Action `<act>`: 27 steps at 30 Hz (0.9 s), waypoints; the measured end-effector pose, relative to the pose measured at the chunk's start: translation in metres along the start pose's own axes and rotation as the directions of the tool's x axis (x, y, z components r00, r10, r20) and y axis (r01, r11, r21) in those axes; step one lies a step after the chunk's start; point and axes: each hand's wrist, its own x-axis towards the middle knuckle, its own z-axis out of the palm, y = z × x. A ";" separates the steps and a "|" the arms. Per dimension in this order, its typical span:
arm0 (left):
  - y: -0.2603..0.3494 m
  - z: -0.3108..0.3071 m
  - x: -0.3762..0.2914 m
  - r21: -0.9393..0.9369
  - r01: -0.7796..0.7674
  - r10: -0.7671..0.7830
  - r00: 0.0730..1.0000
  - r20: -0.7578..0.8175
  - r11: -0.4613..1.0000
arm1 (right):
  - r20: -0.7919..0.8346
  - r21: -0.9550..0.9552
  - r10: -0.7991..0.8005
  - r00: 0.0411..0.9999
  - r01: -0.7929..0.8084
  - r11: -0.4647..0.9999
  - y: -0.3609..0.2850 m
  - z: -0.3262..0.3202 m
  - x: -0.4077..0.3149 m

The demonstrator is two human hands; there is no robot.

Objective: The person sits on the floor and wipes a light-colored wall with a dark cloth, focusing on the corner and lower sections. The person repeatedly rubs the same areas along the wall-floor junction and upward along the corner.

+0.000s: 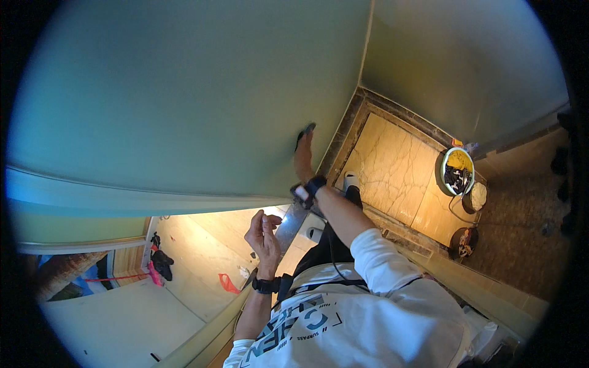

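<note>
My left hand (pixel 264 237) is raised below the lower edge of a large blue-green panel (pixel 198 101), its fingers loosely bent, with nothing seen in it. Further up, my right hand (pixel 303 156) reaches to the face of that panel. A small dark object (pixel 306 131), perhaps a handle, is at its fingertips; the grip on it is unclear. Both wrists wear black straps, and a small device (pixel 301 193) is on the right one. A pale slipper (pixel 351 178) shows on one foot near the tiled doorsill.
Right of the panel is a marble-patterned tile floor (pixel 395 165) with a dark stone border. A basin of clothes (pixel 445 172), a smaller container (pixel 470 202) and a dark bowl (pixel 455 241) stand there beside a hose. At left lie a black bag (pixel 162 264) and a red piece of plastic (pixel 228 284).
</note>
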 end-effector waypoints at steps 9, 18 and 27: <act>0.016 0.013 0.011 0.079 -0.045 0.042 0.998 0.046 0.996 | 0.304 -0.089 -0.319 0.898 0.360 0.929 -0.039 0.012 -0.165; 0.016 0.015 0.011 0.002 -0.031 0.031 0.999 0.033 1.000 | -0.026 0.032 0.108 0.994 -0.107 0.994 -0.007 0.009 -0.009; 0.034 0.013 0.016 -0.014 -0.197 0.197 0.980 -0.037 0.980 | 0.331 -0.199 -0.464 0.822 0.541 0.817 -0.085 -0.009 -0.151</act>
